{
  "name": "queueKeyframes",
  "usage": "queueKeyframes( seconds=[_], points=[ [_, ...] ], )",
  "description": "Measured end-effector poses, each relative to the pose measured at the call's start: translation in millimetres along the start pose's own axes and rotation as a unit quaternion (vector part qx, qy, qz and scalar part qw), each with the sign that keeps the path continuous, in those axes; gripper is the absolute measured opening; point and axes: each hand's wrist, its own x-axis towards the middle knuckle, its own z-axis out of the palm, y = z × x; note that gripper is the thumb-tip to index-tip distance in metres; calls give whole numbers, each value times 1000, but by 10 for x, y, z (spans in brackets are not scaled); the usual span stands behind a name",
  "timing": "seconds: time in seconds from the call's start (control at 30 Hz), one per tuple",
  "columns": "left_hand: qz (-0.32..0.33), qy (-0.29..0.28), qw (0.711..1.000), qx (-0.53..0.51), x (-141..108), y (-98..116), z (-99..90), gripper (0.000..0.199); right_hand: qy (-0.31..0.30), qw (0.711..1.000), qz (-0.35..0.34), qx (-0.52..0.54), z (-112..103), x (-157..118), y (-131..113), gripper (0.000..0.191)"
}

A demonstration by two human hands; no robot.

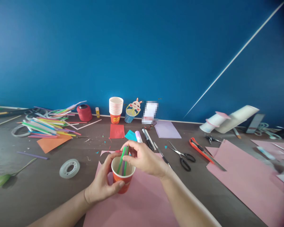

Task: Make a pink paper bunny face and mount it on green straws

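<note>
A red paper cup (pixel 123 183) with a white inside stands upright over a pink sheet (pixel 142 205). My left hand (pixel 104 183) is wrapped round the cup's left side, thumb on the front. Inside the cup, green and purple straws (pixel 123 167) stand close together, leaning slightly. The fingers of my right hand (pixel 142 157) pinch their upper ends above the rim. The straws' lower ends are hidden in the cup. Behind my hands lie a red paper square (pixel 116 131) and several pens (pixel 148 139).
Colourful straws (pixel 44 126), a tape roll (pixel 69 168) and a flower (pixel 3 180) lie left. Stacked cups (pixel 115 108) and a rabbit-decorated cup (pixel 130 115) stand by the blue wall. Scissors (pixel 182 156), a red cutter (pixel 201 150) and pink paper (pixel 246 179) lie right.
</note>
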Motion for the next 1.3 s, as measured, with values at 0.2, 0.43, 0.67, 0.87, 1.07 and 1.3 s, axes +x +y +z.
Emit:
queueKeyframes(
  seconds=[0.2, 0.43, 0.67, 0.87, 1.07, 1.3],
  points=[
    [-26, 2, 999, -40, 23, 48, 12, 56, 4, 1000, 3, 0, -1, 0, -9, 13],
    [-43, -27, 994, -95, 20, 36, 32, 56, -24, 999, -4, 32, 26, 21, -24, 12],
    [-41, -3, 995, -96, 26, 21, 21, 48, -36, 999, 11, 33, 21, 23, -42, 12],
    [-32, 21, 997, -65, 44, 27, 38, 50, -24, 999, 17, -16, 7, 28, -17, 11],
    [-23, 14, 999, -36, 56, 61, 55, 54, -30, 999, 6, -20, 15, 33, -23, 14],
    [-6, -18, 998, -51, 47, 10, -26, 45, -45, 998, -18, -46, 11, 8, -61, 17]
  ],
)
